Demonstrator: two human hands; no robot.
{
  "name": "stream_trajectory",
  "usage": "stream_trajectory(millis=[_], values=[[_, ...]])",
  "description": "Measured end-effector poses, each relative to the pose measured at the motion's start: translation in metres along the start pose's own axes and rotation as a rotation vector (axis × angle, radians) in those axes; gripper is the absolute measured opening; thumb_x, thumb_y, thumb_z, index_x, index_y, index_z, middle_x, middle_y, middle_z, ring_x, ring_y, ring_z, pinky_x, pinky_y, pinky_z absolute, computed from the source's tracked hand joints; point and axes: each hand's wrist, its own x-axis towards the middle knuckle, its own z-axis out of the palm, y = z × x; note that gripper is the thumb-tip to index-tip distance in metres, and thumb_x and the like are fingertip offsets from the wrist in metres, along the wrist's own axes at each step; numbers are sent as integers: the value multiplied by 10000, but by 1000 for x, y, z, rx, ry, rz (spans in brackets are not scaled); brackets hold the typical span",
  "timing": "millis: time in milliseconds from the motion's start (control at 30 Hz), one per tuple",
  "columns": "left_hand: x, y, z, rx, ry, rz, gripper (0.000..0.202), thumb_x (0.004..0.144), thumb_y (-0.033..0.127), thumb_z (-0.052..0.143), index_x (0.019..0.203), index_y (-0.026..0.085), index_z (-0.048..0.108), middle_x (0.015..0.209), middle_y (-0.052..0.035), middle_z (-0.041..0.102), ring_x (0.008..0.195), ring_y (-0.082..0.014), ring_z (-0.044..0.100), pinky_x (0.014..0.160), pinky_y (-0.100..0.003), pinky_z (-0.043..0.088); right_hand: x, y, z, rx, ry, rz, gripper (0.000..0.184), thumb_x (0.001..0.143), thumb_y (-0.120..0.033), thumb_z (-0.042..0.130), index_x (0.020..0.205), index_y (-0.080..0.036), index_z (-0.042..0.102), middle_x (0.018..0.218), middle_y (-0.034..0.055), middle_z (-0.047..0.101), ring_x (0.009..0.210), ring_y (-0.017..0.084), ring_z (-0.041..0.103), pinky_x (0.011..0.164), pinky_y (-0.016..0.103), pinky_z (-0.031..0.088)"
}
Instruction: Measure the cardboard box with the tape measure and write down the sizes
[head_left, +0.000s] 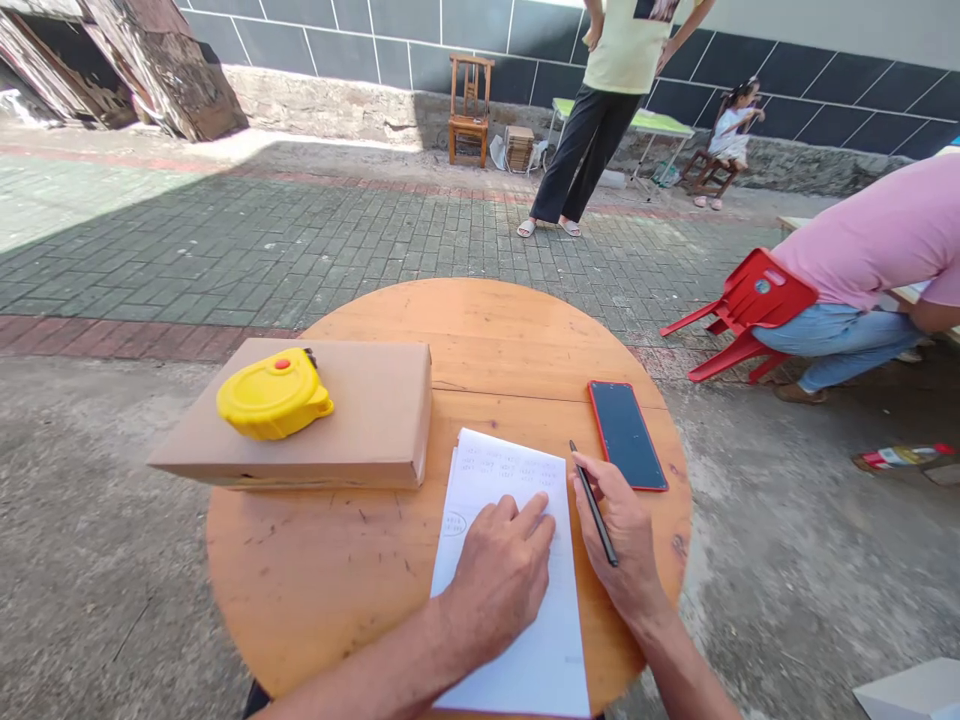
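White sheets of paper (517,650) lie on a round wooden table (322,590), with rows of handwriting near the top and a circled note at the left edge. My left hand (502,565) rests on the top sheet, its index finger stretched out just below the writing and the other fingers partly bent. Beside the paper's right edge, my right hand (619,525) is closed around a black pen (598,513), whose tip points away from me. A phone (628,435) with a red case lies just beyond my right hand.
On the table's left is a cardboard box (375,405) with a yellow tape measure (274,395) on top. Past the table, one person (592,120) stands on the paving. Someone in pink (877,230) sits on a red chair (757,300); a bottle (904,456) lies nearby.
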Motion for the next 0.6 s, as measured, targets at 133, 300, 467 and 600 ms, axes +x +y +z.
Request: stream_trajectory(millis=[133,300,467,600], values=[[-1,0,-1,5,10,8,198,858,122,477,1006,214,570,1289,-18,578,866,-231,506,743,-415,495,-3,7,-21,-356,-134,-213,378,943,-148,394,1276,-186,568,1161,129,667,1041,271,618,861,420,527],[-1,2,1,10,31,-24,199,845,111,497,997,214,575,1266,-18,595,897,-230,527,771,-405,503,-12,14,-29,-720,-276,-384,502,852,26,377,1235,-194,615,1134,119,682,969,281,621,791,405,527],[-4,15,-10,59,-7,-35,209,829,174,565,1037,187,585,1339,-72,565,1001,-270,562,818,-441,523,-34,8,-37,-682,-151,-318,462,867,-9,380,1248,-164,590,1150,132,669,1003,279,624,808,413,519],[-26,22,-27,68,7,-41,308,826,190,576,1133,195,586,1448,-104,482,1095,-303,566,879,-475,519,-76,-7,-39,-553,-70,-331,289,943,-187,429,1162,-179,617,1143,110,686,1010,252,642,858,392,501]])
